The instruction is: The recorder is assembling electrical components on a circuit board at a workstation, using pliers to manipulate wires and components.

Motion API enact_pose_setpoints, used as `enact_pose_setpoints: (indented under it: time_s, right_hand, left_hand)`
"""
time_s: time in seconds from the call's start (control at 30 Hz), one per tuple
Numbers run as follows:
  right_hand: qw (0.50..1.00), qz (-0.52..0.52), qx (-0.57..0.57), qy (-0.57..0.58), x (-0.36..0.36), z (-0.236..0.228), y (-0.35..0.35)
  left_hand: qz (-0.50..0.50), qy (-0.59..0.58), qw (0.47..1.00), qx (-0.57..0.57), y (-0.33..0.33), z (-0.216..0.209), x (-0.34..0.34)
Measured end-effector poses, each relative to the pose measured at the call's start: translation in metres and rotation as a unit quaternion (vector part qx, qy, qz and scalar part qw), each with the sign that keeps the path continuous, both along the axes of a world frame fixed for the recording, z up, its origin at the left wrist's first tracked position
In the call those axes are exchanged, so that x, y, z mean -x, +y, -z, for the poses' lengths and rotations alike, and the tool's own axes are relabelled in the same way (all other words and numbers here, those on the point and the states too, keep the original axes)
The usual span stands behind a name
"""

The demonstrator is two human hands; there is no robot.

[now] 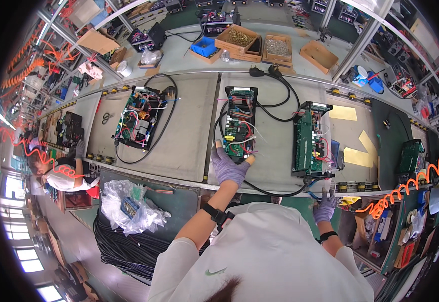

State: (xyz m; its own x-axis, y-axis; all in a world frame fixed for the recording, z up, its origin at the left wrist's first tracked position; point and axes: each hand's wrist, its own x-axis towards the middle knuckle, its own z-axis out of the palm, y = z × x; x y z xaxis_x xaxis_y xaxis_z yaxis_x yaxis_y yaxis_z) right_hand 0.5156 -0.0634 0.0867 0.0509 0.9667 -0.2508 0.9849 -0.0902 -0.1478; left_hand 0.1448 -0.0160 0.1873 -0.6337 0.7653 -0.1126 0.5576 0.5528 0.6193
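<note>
My left hand (228, 166), in a purple glove, grips the near end of an open black electronics unit (239, 123) with a green circuit board and coloured wires, lying on a grey pallet (274, 151). A black power cable (280, 98) loops from the unit to plugs at the far edge. My right hand (325, 206), also gloved, hangs low at the bench's front edge, fingers spread, holding nothing, just below a second open unit (311, 138).
A third open unit (141, 117) lies on another pallet to the left. Cardboard boxes of screws (239, 38) and a blue bin (203, 48) stand behind. Coiled black cables (124, 246), a plastic bag (126, 204), an orange coiled hose (405, 189). Another person (61, 173) works at left.
</note>
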Motion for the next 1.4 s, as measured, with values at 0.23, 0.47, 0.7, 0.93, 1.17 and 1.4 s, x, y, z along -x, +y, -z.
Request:
enact_pose_setpoints:
  time_s: [0.23,0.47,0.7,0.93,1.17,1.4]
  right_hand:
    - [0.973,0.130,-0.177,0.066,-0.010,-0.016,0.013]
    - [0.924,0.156,-0.342,0.076,-0.023,-0.044,0.071]
    - [0.835,0.009,-0.533,0.137,0.051,-0.192,0.140]
    - [0.924,-0.349,-0.103,0.119,0.170,-0.190,0.216]
    - [0.861,-0.448,0.133,-0.203,0.291,-0.085,0.278]
    - [0.868,-0.477,0.055,-0.125,0.316,-0.034,0.303]
  left_hand:
    - [-0.043,-0.025,0.999,0.021,0.004,-0.007,-0.006]
    - [-0.020,0.013,0.998,-0.064,-0.007,0.011,0.000]
    - [-0.011,0.041,0.999,-0.003,0.008,-0.016,0.002]
    - [0.006,-0.005,1.000,-0.001,0.006,0.007,0.015]
    - [0.026,-0.003,0.999,0.032,0.004,0.003,0.021]
    - [0.035,-0.025,0.995,0.086,0.003,-0.001,0.027]
